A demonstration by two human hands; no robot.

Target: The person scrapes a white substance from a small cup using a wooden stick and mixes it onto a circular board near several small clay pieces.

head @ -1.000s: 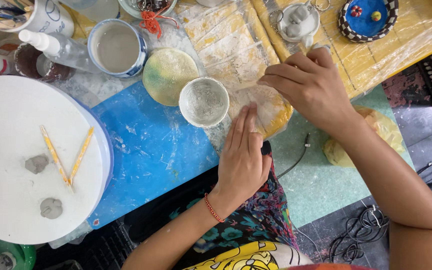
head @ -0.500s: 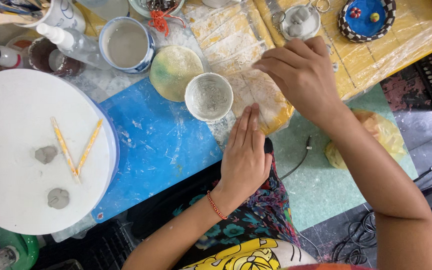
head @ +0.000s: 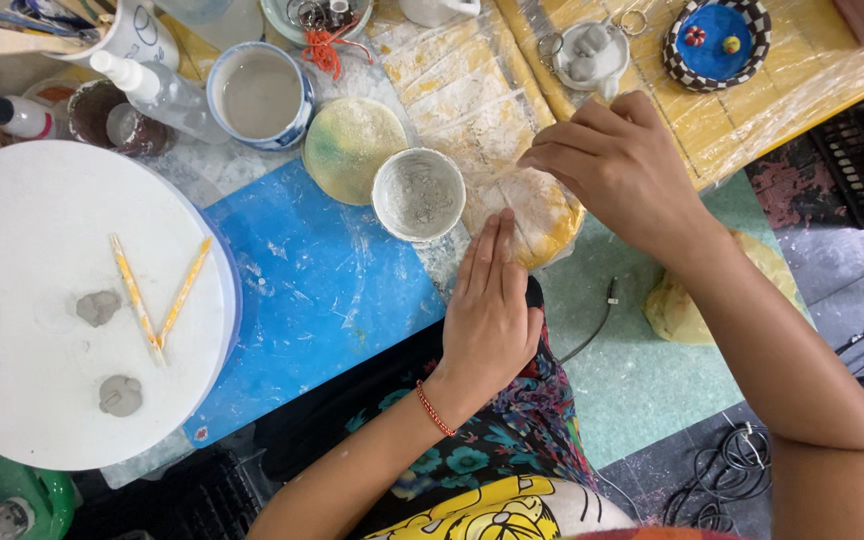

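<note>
A: Two grey clay lumps (head: pixel 110 350) sit on the round white board (head: pixel 12 300) at far left, one above the other. Between and beside them lie two yellow sticks (head: pixel 157 295), meeting at their lower ends in a V.

B: Noted. Right of the board?

A: Blue plastic sheet (head: pixel 322 290), smeared with pale residue, running under the board's edge. Above it, a blue-rimmed cup of cloudy liquid (head: pixel 257 95), a clear squeeze bottle (head: pixel 157 90) lying across, and a dark jar (head: pixel 102 115) behind that. Then a flat yellow-green disc (head: pixel 352 145), and touching its right edge a small white bowl (head: pixel 418 194) with grey smears inside.

B: Left hand?

A: Left hand (head: pixel 492 305) lies flat, palm down, fingers straight and pressed together, pointing away from the body. Nothing is gripped. Its fingertips rest on the near edge of the plastic-wrapped yellow lump (head: pixel 542 215), just right of the bowl. Red thread bracelet (head: pixel 435 408) at the wrist.

B: Right hand?

A: Right hand (head: pixel 617 170) hovers over the far side of the same lump, fingers curled, thumb and fingertips drawn together at the wrap. Whether it truly pinches the film I cannot tell; the knuckles hide the contact.

B: Further right?

A: Yellow film-covered surface (head: pixel 812 80) bearing a small grey dish (head: pixel 587 50) and a blue dish with checkered rim (head: pixel 717 40). A second yellowish bundle (head: pixel 677 305) lies on the green floor (head: pixel 632 380), partly hidden under the right forearm. Cables (head: pixel 732 480) at lower right.
</note>
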